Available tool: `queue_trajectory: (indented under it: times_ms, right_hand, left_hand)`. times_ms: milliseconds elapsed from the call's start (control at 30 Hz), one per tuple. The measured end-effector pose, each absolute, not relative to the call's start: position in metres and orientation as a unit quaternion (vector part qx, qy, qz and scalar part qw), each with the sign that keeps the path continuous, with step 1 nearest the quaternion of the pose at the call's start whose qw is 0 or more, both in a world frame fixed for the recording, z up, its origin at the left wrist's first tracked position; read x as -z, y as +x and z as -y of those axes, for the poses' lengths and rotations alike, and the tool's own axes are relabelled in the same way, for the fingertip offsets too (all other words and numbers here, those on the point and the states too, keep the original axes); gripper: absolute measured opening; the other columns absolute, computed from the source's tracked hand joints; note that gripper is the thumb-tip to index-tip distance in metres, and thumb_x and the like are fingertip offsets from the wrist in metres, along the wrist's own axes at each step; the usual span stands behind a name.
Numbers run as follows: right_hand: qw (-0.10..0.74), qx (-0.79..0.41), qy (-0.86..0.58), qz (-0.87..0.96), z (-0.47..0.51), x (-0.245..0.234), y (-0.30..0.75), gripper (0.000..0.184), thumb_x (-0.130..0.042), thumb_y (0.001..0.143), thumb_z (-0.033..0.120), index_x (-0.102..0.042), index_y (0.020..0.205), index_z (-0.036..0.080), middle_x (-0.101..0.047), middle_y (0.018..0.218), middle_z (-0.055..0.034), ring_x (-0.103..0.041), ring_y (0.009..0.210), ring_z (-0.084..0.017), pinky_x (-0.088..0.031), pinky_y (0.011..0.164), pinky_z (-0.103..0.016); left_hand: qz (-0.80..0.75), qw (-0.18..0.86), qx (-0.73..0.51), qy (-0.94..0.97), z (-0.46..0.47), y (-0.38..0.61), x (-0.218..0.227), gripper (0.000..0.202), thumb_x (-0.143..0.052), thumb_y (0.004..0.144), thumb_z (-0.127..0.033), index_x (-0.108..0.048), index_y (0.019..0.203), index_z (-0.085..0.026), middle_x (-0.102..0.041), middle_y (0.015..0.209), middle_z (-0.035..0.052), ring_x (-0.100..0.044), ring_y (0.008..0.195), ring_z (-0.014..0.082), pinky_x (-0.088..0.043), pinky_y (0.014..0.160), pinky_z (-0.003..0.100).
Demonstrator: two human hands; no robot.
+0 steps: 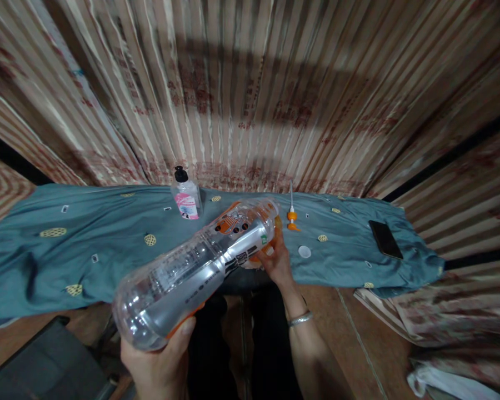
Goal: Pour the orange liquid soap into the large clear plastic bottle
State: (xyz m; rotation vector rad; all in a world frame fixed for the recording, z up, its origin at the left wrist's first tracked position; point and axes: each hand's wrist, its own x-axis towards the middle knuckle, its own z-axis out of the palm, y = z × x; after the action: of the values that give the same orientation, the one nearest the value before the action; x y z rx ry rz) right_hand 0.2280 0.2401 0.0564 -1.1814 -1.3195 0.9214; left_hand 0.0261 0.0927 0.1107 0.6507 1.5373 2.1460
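A large clear plastic bottle (183,266) with an orange and silver label lies tilted across my view, its base toward the lower left. My left hand (158,355) grips it under the base end. Near its neck, at the upper right, my right hand (277,255) is wrapped around the far side, with some fingers hidden behind the bottle. An orange pump head (291,219) with a thin tube lies on the cloth beyond my right hand. Beside it rests a small white disc (304,251). A smaller clear pump bottle (186,197) with a black top and pink label stands upright behind.
A blue-green patterned cloth (120,250) covers the narrow table. At its right end lies a dark phone (385,239). Striped curtains (241,100) hang close behind and on both sides. A dark chair (50,361) stands at the lower left.
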Motion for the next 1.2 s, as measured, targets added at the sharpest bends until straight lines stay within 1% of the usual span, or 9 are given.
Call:
queue_trajectory:
  times_ms: [133,233,400,633,767,833,967,1067,1200]
  right_hand:
    - [0.526,-0.396,-0.509,0.554,-0.239,-0.060,0.228,0.100,-0.094,0.075,0.052,-0.058,0.162,0.017,-0.081,0.141,-0.0199,-0.079,0.133,-0.042,-0.066,0.112,-0.056]
    - [0.523,-0.392,-0.514,0.556,-0.239,-0.066,0.229,0.099,-0.094,0.075,0.053,-0.058,0.160,0.015,-0.081,0.140,-0.0201,-0.080,0.130,-0.042,-0.067,0.110,-0.056]
    - [0.513,-0.392,-0.519,0.560,-0.237,-0.070,0.229,0.099,-0.093,0.076,0.055,-0.059,0.160,0.014,-0.082,0.138,-0.0202,-0.079,0.131,-0.043,-0.067,0.110,-0.055]
    - [0.534,-0.391,-0.508,0.551,-0.238,-0.065,0.228,0.096,-0.095,0.076,0.052,-0.061,0.158,0.015,-0.081,0.138,-0.0207,-0.079,0.130,-0.045,-0.067,0.109,-0.060]
    - [0.535,-0.378,-0.505,0.563,-0.238,-0.062,0.229,0.096,-0.094,0.078,0.052,-0.059,0.159,0.015,-0.081,0.140,-0.0197,-0.079,0.131,-0.044,-0.065,0.113,-0.058]
    - [0.527,-0.371,-0.510,0.570,-0.238,-0.062,0.230,0.095,-0.093,0.080,0.053,-0.058,0.160,0.016,-0.082,0.140,-0.0186,-0.080,0.129,-0.042,-0.065,0.114,-0.057]
    - [0.534,-0.366,-0.502,0.574,-0.238,-0.062,0.229,0.096,-0.093,0.081,0.055,-0.057,0.161,0.015,-0.081,0.142,-0.0194,-0.080,0.130,-0.042,-0.065,0.114,-0.059]
    - [0.539,-0.376,-0.498,0.566,-0.238,-0.064,0.228,0.096,-0.093,0.080,0.055,-0.058,0.160,0.015,-0.082,0.139,-0.0204,-0.080,0.128,-0.043,-0.066,0.112,-0.060]
    - [0.537,-0.387,-0.496,0.562,-0.239,-0.064,0.228,0.098,-0.094,0.078,0.052,-0.058,0.160,0.012,-0.081,0.138,-0.0220,-0.079,0.129,-0.044,-0.065,0.113,-0.060]
  left_hand:
    - [-0.547,0.214,-0.777,0.226,-0.093,0.027,-0.110,0.075,-0.112,0.052,-0.047,-0.082,0.117,-0.027,-0.079,0.127,0.0066,-0.076,0.102,0.0226,-0.070,0.082,0.032]
    - [-0.549,0.214,-0.778,0.216,-0.094,0.029,-0.110,0.077,-0.113,0.048,-0.047,-0.082,0.116,-0.026,-0.080,0.122,0.0051,-0.075,0.097,0.0220,-0.069,0.083,0.032]
    - [-0.550,0.210,-0.775,0.229,-0.094,0.029,-0.113,0.074,-0.111,0.052,-0.048,-0.081,0.116,-0.028,-0.080,0.129,0.0052,-0.075,0.097,0.0223,-0.069,0.082,0.034]
    - [-0.559,0.210,-0.770,0.223,-0.095,0.027,-0.114,0.092,-0.113,0.046,-0.052,-0.080,0.128,-0.026,-0.077,0.140,0.0100,-0.076,0.108,0.0272,-0.070,0.082,0.036]
    - [-0.563,0.204,-0.771,0.216,-0.095,0.027,-0.113,0.105,-0.113,0.043,-0.054,-0.077,0.137,-0.026,-0.077,0.140,0.0112,-0.076,0.102,0.0258,-0.070,0.080,0.036]
    - [-0.565,0.201,-0.769,0.222,-0.094,0.027,-0.114,0.100,-0.112,0.045,-0.055,-0.078,0.134,-0.026,-0.077,0.142,0.0110,-0.076,0.102,0.0262,-0.070,0.078,0.036]
    - [-0.569,0.217,-0.761,0.226,-0.092,0.028,-0.115,0.075,-0.111,0.052,-0.050,-0.082,0.117,-0.027,-0.078,0.137,0.0086,-0.076,0.101,0.0252,-0.070,0.082,0.036]
    - [-0.568,0.212,-0.764,0.220,-0.093,0.029,-0.115,0.079,-0.111,0.048,-0.051,-0.082,0.118,-0.028,-0.079,0.132,0.0074,-0.075,0.100,0.0257,-0.070,0.080,0.037]
    - [-0.563,0.203,-0.768,0.227,-0.094,0.030,-0.117,0.087,-0.111,0.050,-0.055,-0.082,0.129,-0.031,-0.080,0.128,0.0067,-0.075,0.094,0.0251,-0.069,0.079,0.037]
